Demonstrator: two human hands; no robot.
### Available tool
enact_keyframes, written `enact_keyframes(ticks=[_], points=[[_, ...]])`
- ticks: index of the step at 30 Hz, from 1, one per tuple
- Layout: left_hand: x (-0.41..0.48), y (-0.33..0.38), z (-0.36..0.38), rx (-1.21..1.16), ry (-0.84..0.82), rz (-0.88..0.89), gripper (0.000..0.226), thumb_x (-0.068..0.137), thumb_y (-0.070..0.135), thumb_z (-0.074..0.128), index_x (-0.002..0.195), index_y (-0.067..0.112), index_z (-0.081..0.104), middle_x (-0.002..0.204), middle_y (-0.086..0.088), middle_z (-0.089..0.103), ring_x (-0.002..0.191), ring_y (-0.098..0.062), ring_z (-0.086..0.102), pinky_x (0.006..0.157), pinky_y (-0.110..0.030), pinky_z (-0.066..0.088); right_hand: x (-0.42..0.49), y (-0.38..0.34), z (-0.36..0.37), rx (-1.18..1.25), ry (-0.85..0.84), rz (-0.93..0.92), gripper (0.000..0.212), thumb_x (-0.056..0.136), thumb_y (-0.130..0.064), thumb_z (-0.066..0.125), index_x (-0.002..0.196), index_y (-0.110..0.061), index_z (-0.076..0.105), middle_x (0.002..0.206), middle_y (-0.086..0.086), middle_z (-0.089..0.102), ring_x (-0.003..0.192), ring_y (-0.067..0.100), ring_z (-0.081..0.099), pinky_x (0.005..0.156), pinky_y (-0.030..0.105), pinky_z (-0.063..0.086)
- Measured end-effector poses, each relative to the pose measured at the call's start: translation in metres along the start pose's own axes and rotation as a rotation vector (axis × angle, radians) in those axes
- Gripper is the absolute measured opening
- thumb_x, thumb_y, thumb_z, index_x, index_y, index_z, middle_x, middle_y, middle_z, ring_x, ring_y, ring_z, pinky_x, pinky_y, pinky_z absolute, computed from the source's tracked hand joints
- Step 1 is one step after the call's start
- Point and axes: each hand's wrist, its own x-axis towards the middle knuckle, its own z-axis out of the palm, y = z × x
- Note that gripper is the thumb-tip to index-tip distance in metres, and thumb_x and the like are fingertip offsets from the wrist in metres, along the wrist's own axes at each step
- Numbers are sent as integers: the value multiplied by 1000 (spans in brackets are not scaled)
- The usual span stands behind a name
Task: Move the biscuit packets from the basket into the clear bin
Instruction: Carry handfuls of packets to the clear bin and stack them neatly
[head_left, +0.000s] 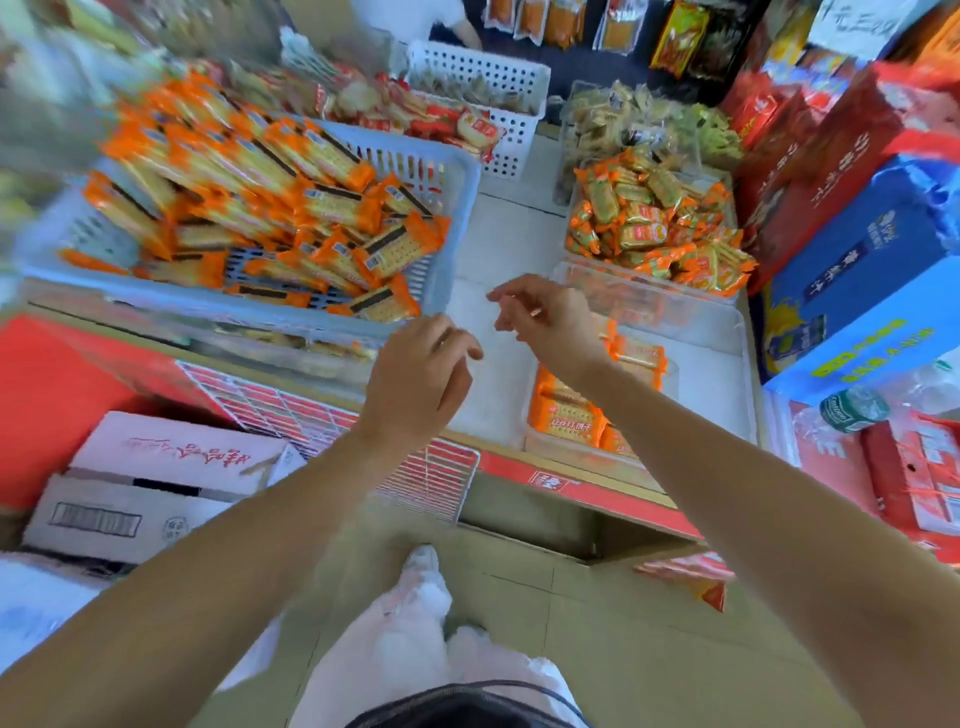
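Orange biscuit packets (566, 415) lie beneath the loosely curled right hand (550, 322).

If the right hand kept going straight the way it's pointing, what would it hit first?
Probably the side wall of the blue basket, just beyond the right hand; depth is unclear, so it might pass above the rim.

Bright, even light with soft shadows. Motion blur smears the far left; wide-angle distortion bends the edges outward
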Motion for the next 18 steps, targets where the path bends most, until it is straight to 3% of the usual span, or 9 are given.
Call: enact_keyframes(ticks=[4,9,12,15,18], points=[[-9,-45,-54,134,86,-110,22,92,8,41,92,5,63,87,-13,54,78,-30,49,67,-41,38,29,-46,39,-6,-92,-117,18,91,-4,55,95,-15,69,71,0,70,67,-2,67,63,14,49],[-25,-123,-101,328,23,-449,39,93,28,31,113,9,58,110,-13,54,98,-33,49,83,-44,37,85,-84,96,-77,-260,-222,18,93,-12,58,95,-27,68,83,7,71,76,18,66,70,36,53],[-36,-176,-124,396,-61,-621,50,96,35,27,131,8,49,138,-19,45,129,-39,38,106,-51,31,120,-102,139,-108,-401,-215,18,94,-15,57,106,-21,69,100,-4,68,86,4,60,75,12,47],[-45,-225,-148,440,-97,-740,51,102,32,30,148,9,30,157,-18,19,147,-33,11,119,-46,9,152,-118,185,-137,-489,-204,21,95,-18,56,114,-18,65,104,-6,66,94,5,59,81,15,49],[-54,-265,-169,446,-120,-792,55,103,34,26,152,10,18,161,-13,5,149,-27,-1,120,-41,1,176,-129,229,-142,-545,-171,21,94,-17,57,114,-18,65,103,-6,64,94,6,59,80,14,48]])
